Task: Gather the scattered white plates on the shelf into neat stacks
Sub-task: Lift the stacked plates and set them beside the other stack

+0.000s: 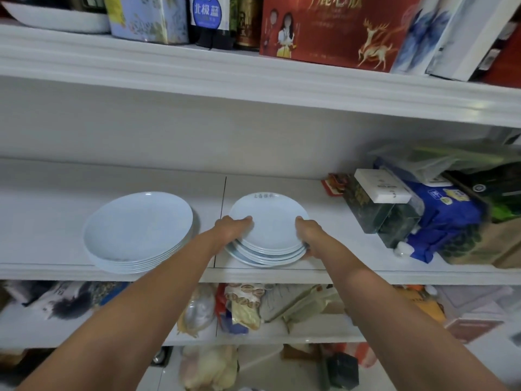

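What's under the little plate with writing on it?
More plates, stacked on the shelf. Only their front rims show; the top plate covers their middles.

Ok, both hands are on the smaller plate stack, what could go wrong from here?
The smaller stack is uneven, lower plates jutting out front-left; held between the left hand and right hand, one might slide free. The larger stack sits at the shelf front edge, so a left forearm nudge could push it off.
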